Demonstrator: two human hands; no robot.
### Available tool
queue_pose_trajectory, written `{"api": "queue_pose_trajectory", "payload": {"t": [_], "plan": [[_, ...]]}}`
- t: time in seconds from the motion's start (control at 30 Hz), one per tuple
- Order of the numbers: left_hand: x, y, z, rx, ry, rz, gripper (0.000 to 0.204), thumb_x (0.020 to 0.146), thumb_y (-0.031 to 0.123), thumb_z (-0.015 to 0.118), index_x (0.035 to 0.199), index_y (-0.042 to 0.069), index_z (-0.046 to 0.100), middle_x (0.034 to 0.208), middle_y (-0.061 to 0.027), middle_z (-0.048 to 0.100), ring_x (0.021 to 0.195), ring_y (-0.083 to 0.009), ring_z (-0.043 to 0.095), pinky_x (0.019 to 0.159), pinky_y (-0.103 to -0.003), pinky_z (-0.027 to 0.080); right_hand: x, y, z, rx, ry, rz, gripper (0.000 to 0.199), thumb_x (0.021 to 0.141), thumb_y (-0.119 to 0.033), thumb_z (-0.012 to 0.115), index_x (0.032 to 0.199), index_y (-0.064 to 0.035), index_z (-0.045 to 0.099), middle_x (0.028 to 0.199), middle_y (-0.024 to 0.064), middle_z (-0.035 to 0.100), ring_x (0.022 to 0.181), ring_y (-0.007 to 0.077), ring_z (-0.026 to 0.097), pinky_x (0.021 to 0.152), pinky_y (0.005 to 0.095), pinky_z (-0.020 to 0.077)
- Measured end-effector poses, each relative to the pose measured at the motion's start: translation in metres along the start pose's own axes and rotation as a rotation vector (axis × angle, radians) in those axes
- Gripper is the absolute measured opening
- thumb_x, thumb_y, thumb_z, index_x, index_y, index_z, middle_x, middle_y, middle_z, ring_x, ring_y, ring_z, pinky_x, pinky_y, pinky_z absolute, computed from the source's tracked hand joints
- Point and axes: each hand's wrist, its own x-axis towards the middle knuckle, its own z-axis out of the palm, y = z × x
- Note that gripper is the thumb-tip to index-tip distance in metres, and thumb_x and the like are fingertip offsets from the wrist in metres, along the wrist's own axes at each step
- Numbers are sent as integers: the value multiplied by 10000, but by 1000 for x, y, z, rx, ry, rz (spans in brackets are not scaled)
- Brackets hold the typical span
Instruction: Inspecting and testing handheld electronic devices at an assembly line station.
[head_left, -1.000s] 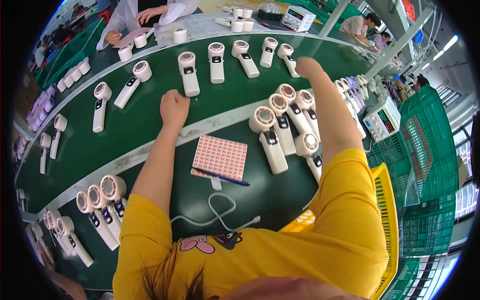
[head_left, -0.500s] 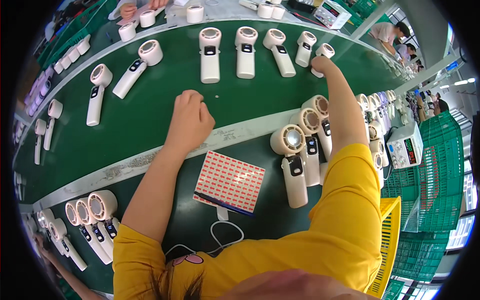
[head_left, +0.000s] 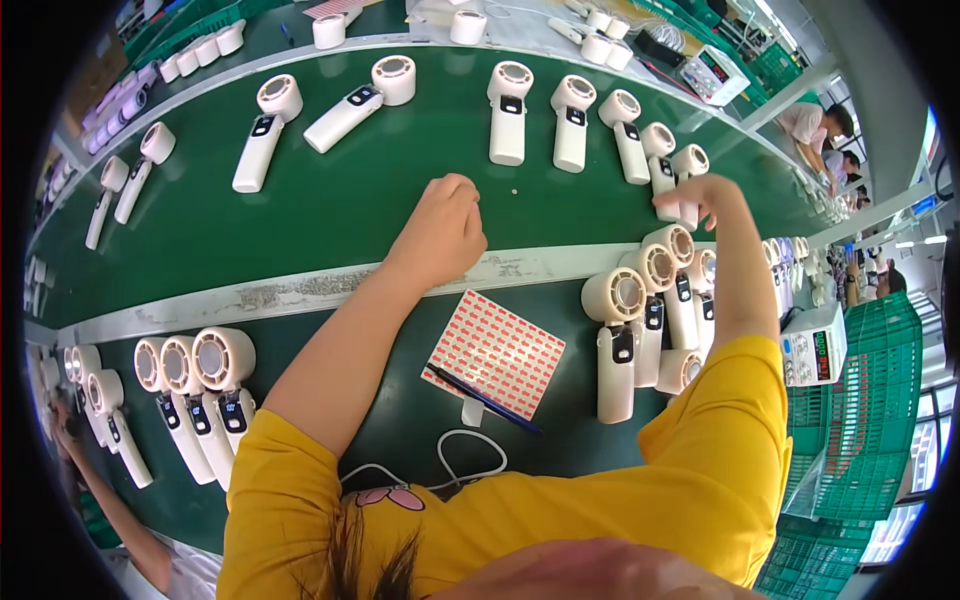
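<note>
My left hand (head_left: 440, 232) rests loosely closed at the near edge of the green work surface (head_left: 380, 215). Its palm side is hidden, so any small thing inside it cannot be made out. Farther right, my right hand (head_left: 708, 192) arches over the lower handle of a white handheld fan (head_left: 690, 160). Its fingers are apart, one reaching left across the foot of a neighbouring handheld fan (head_left: 658, 140). Below my left hand lies a sheet of red arrow stickers (head_left: 500, 350), with a dark blue pen (head_left: 485, 400) across its lower edge.
Several more fans (head_left: 508, 115) lie spaced along the green surface. A cluster of fans (head_left: 615, 300) stands beside my right forearm, another (head_left: 222, 360) at the left. A power supply (head_left: 812, 345) and green crates (head_left: 870, 370) are at the right. A white cable (head_left: 470, 435) curls near my body.
My right hand has drawn back from the upper part of the rightmost fan toward its lower handle, and its fingers now show apart. My left hand stays closed. The whole view has turned.
</note>
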Motion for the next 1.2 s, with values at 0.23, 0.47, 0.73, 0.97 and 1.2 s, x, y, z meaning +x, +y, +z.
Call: {"api": "queue_pose_trajectory", "payload": {"t": [0.23,0.47,0.73,0.97,1.2], "plan": [[1,6,7,106,-26,74,85,769,37,466,791,-14,529,900,-158,506,835,-289,475,781,-344,416,3,16,18,336,373,-136,688,643,-455,674,1077,63,549,978,154,595,845,248,562,759,344,468],[-2,12,2,186,26,112,103,762,85,479,731,-9,508,863,-162,498,752,-288,456,720,-363,426,-94,29,12,996,737,-388,568,654,-417,668,993,33,594,849,92,609,716,175,550,638,269,449],[-61,109,-109,-783,-58,-264,293,818,215,514,961,-31,444,961,-127,479,822,-216,499,719,-314,442,-273,-113,140,1158,267,-979,437,706,-373,646,940,-6,607,815,83,603,707,137,523,628,243,421],[-139,110,-180,-554,236,-424,442,834,211,500,1133,-81,355,977,-176,478,805,-193,528,649,-268,456,-332,-153,218,783,47,-1437,358,758,-281,607,982,-2,591,884,74,601,768,137,512,691,241,412],[-192,96,-214,-804,247,-421,475,817,184,538,1175,-60,345,916,-186,522,765,-205,546,599,-278,472,-329,-126,272,1085,-152,-1397,426,793,-153,571,1180,-8,467,1001,91,571,898,176,514,776,249,404]]}}
